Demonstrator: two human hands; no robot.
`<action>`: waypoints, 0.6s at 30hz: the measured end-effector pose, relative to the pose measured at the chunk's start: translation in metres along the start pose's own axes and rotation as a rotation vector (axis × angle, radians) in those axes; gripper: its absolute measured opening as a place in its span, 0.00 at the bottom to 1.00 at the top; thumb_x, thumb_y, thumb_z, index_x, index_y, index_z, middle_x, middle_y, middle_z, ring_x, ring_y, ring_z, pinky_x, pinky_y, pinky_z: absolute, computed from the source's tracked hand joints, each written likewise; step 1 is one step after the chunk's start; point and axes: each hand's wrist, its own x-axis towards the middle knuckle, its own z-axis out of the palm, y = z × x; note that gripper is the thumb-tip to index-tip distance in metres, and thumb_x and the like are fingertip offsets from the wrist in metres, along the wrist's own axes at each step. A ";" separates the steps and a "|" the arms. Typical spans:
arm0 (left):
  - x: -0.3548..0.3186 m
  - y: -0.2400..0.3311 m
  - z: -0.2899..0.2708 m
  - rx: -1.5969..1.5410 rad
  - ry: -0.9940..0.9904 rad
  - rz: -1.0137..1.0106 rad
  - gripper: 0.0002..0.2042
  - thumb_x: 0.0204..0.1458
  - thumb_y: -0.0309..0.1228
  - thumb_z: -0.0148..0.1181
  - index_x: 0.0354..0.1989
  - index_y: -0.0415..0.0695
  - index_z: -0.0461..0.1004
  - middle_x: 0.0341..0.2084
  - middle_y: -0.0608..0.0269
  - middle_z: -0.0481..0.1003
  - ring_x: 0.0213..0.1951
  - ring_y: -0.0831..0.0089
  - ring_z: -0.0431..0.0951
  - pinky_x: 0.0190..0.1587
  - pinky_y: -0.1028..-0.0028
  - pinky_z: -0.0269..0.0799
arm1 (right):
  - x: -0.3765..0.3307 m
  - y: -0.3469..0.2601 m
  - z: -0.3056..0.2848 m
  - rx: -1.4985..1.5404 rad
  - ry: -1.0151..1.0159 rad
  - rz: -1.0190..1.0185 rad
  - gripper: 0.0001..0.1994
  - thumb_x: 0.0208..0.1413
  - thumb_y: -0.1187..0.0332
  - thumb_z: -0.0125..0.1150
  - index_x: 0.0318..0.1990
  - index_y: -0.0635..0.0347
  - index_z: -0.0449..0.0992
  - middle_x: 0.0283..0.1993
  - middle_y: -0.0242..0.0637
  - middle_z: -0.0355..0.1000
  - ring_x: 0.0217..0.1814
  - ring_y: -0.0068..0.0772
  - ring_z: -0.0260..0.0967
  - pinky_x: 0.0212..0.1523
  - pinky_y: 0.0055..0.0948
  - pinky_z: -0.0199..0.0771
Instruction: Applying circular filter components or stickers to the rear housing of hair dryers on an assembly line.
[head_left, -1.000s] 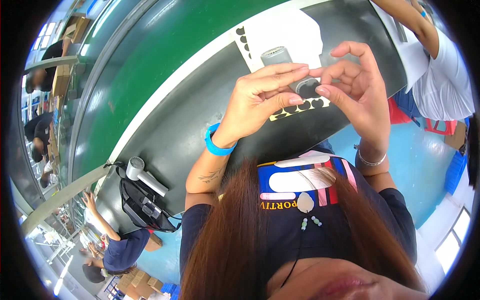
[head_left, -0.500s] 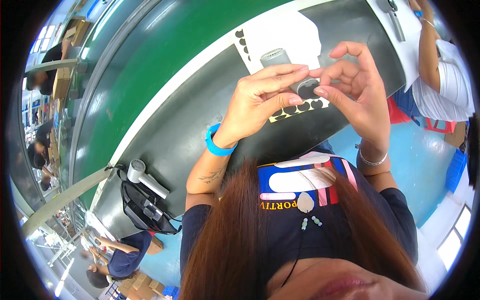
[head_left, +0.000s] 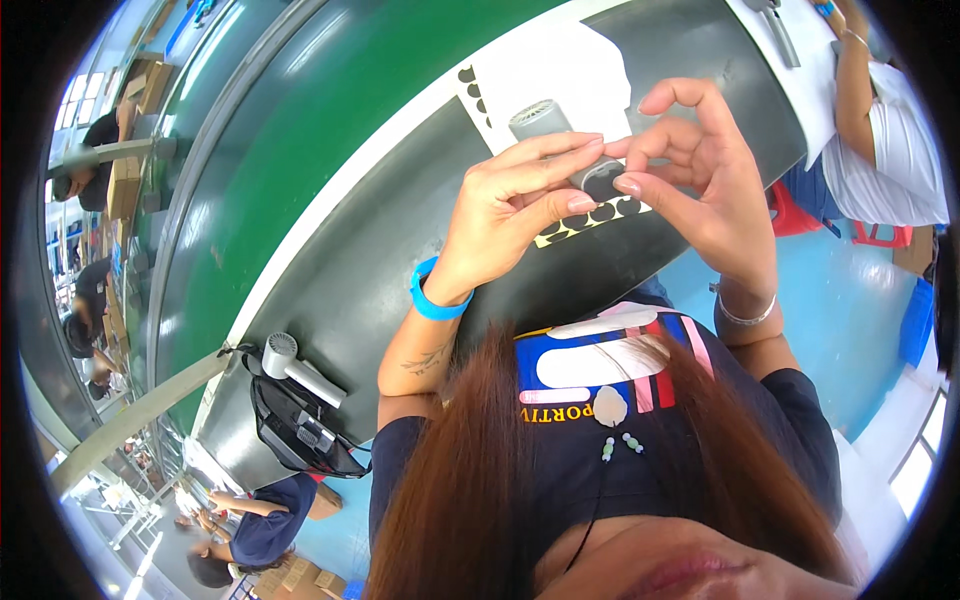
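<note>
My left hand and my right hand meet over the dark worktable. Between their fingertips is a grey hair dryer, its round grille end pointing away from me. My left fingers lie across its body; my right thumb and forefinger pinch at its near end, where a small dark round sticker shows. Under the hands lies a yellowish sheet of dark round stickers. A white sheet lies just beyond.
A green conveyor belt runs along the far side of the table. A white hair dryer lies at the lower left beside a black cable bundle. Another person works at the right; others stand at the left.
Both hands hold nearly the same pose on the dryer. The person at the right has shifted an arm; people at the left have moved.
</note>
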 end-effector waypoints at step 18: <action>0.000 0.005 0.007 -0.008 -0.013 -0.049 0.18 0.48 0.16 0.58 0.50 0.36 0.71 0.52 0.48 0.67 0.45 0.67 0.75 0.47 0.71 0.77 | -0.003 -0.002 0.002 -0.104 0.033 -0.028 0.23 0.47 0.82 0.60 0.49 0.59 0.59 0.28 0.32 0.69 0.45 0.28 0.73 0.46 0.24 0.73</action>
